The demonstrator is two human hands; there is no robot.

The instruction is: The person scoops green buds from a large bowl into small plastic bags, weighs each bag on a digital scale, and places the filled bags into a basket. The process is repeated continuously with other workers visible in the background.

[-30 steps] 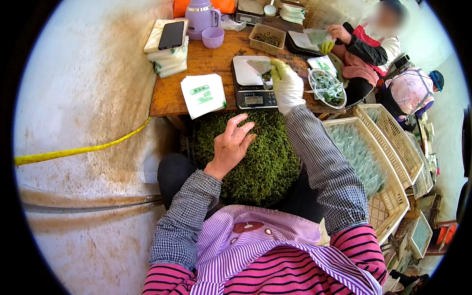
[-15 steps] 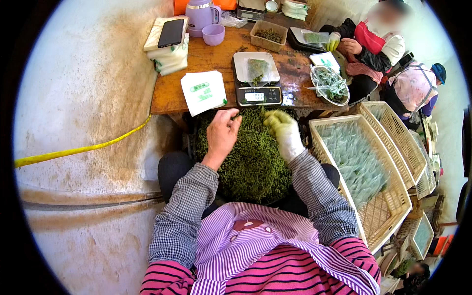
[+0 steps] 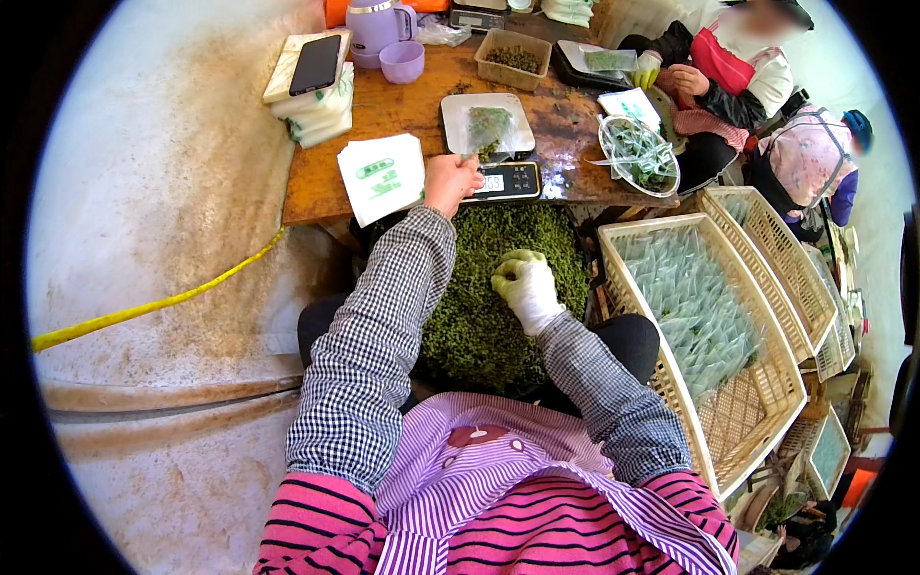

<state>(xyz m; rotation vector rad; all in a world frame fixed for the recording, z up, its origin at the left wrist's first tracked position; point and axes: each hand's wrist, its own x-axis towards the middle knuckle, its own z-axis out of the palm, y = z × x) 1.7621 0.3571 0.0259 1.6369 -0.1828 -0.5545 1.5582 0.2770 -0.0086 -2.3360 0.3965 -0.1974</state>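
Observation:
A clear plastic bag [image 3: 490, 126] with green plant pieces in it lies on the white pan of a kitchen scale [image 3: 511, 182] at the table's front edge. My bare left hand [image 3: 452, 182] reaches over the scale's front, its fingers closed at the near end of the bag. In a white glove with yellow-green fingers, my right hand [image 3: 525, 286] is lower down, over a large heap of small, beady green plant pieces [image 3: 489, 350] between my knees. Its fingers are curled together; what they hold, if anything, is hidden.
Flat white printed bags [image 3: 381, 179] lie left of the scale. A phone [image 3: 316, 64] rests on a bag stack beside a purple jug [image 3: 376, 29] and cup [image 3: 402, 62]. Right stand a basket of bags [image 3: 637, 158] and a crate [image 3: 704, 422] of filled bags. A co-worker [image 3: 738, 77] sits far right.
My left hand has moved forward from above the heap to the bag on the scale. My right hand has come back toward me and curled its fingers. The scale's display has changed.

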